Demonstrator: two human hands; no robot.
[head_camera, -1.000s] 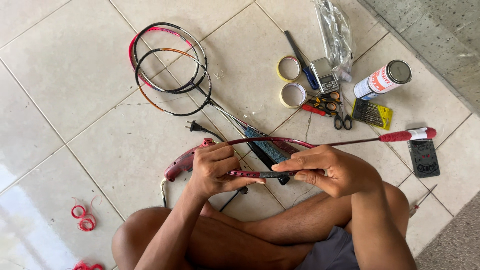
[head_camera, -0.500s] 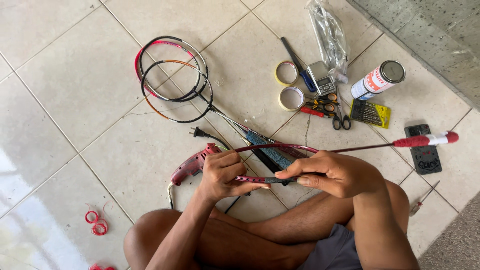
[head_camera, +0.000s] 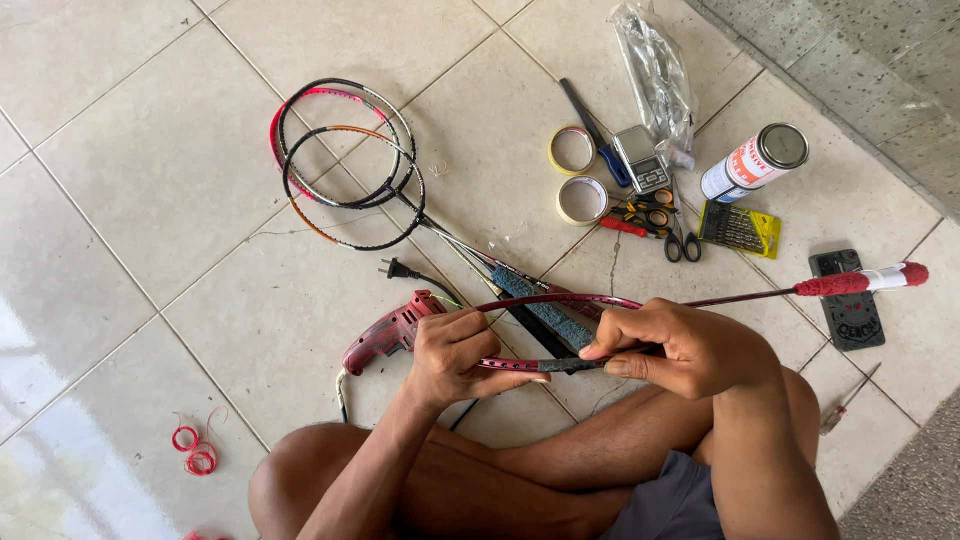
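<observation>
Item: unstrung dark-red badminton racket frame (head_camera: 560, 300), near centre. Left hand (head_camera: 455, 355) and right hand (head_camera: 680, 345) both pinch its lower rim; no strings fitted yet.

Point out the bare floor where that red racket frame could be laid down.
Bare tiles lie at upper left, beyond the stacked rackets, and left of the red drill, above the red string coils. It is crowded at upper right: tape rolls, scissors, spray can.

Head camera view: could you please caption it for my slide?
Both hands, left hand and right hand, grip a dark red unstrung racket frame above a red electric drill.
</observation>
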